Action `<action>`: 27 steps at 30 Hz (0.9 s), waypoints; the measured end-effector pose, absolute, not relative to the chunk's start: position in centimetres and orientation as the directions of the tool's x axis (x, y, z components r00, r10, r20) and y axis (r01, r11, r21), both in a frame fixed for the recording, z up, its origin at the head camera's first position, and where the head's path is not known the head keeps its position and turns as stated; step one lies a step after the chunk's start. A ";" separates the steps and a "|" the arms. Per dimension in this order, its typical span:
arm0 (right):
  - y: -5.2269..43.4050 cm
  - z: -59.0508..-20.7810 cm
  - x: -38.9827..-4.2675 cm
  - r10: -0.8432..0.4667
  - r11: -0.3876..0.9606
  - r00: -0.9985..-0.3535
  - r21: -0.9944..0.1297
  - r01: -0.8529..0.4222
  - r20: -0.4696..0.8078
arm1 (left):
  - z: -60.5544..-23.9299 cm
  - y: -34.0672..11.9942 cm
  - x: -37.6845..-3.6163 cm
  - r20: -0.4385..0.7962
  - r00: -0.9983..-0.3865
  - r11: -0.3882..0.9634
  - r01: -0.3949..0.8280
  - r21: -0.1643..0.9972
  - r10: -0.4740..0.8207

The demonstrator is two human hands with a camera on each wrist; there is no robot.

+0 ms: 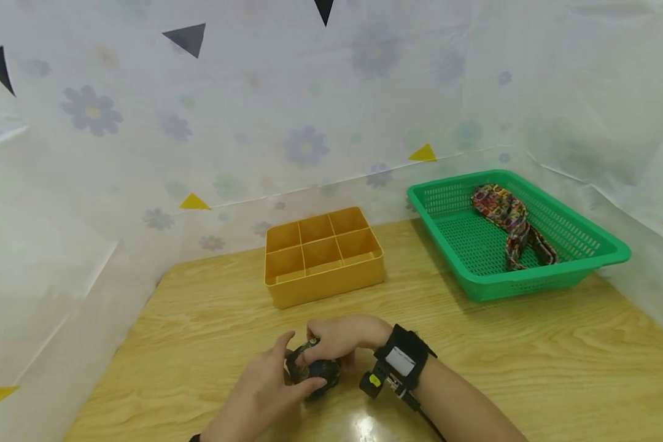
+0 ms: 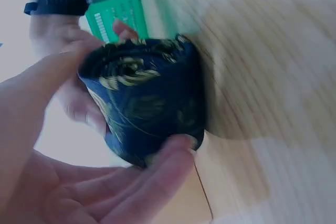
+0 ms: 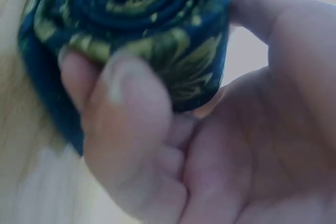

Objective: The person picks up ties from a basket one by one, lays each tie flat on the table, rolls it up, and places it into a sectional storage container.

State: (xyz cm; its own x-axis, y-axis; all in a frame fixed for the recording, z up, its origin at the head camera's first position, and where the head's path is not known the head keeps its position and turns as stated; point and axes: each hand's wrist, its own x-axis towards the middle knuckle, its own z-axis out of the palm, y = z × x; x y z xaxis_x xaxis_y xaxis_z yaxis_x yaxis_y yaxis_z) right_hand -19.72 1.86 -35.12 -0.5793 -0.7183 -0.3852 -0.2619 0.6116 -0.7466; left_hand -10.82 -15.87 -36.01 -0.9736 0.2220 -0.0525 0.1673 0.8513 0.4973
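Observation:
A dark blue necktie [image 1: 325,371] with a yellow-green leaf pattern is wound into a thick roll near the table's front. Its spiral end faces the camera in the right wrist view, where a flap of the necktie [image 3: 47,85] hangs off the roll's side. My left hand [image 1: 262,383] holds the roll from the left, thumb and fingers on opposite sides. From the right, my right hand [image 1: 342,337] grips the same roll with curled fingers and thumb. In the left wrist view the necktie [image 2: 152,111] stands between both hands, close to the wooden surface.
Behind the hands stands a yellow-orange box [image 1: 328,285] with several compartments. A green plastic basket [image 1: 541,279] at the right back holds a multicoloured patterned necktie [image 1: 503,209]. The wooden table [image 1: 199,319] meets a flowered white sheet [image 1: 243,123] at the back and sides.

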 end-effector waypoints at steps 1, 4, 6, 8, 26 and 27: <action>2.1 -35.3 -20.0 -0.728 0.597 -0.565 -0.764 -0.243 -0.389 | -36.0 -16.0 -10.9 -0.094 -0.976 0.845 0.118 0.522 0.194; 2.7 -35.8 -20.6 -0.747 0.571 -0.529 -0.795 -0.203 -0.402 | -36.2 -16.6 -11.2 -0.162 -0.977 0.839 0.031 0.543 0.141; 3.0 -36.1 -21.1 -0.766 0.548 -0.495 -0.819 -0.169 -0.410 | -36.4 -17.0 -11.3 -0.173 -0.976 0.838 0.014 0.546 0.129; 3.4 -36.5 -21.7 -0.781 0.528 -0.456 -0.840 -0.120 -0.426 | -36.7 -17.2 -11.3 -0.193 -0.972 0.829 0.001 0.559 0.131; 4.6 -37.4 -23.7 -0.897 0.343 -0.301 -0.939 -0.014 -0.323 | -38.3 -17.2 -12.4 -0.288 -0.926 0.443 -0.157 0.883 0.246; 4.6 -37.2 -23.7 -0.905 0.327 -0.297 -0.944 -0.030 -0.304 | -38.1 -17.2 -12.4 -0.280 -0.926 0.423 -0.154 0.893 0.255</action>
State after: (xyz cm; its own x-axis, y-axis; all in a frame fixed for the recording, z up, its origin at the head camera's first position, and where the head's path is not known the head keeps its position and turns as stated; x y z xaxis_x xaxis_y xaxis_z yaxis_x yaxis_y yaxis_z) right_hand -23.71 4.65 -37.23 -0.2965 -0.9053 -0.3042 -0.0304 0.3273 -0.9444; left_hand -12.44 -17.21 -38.11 -0.9258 0.2545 -0.2796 -0.1535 0.4228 0.8931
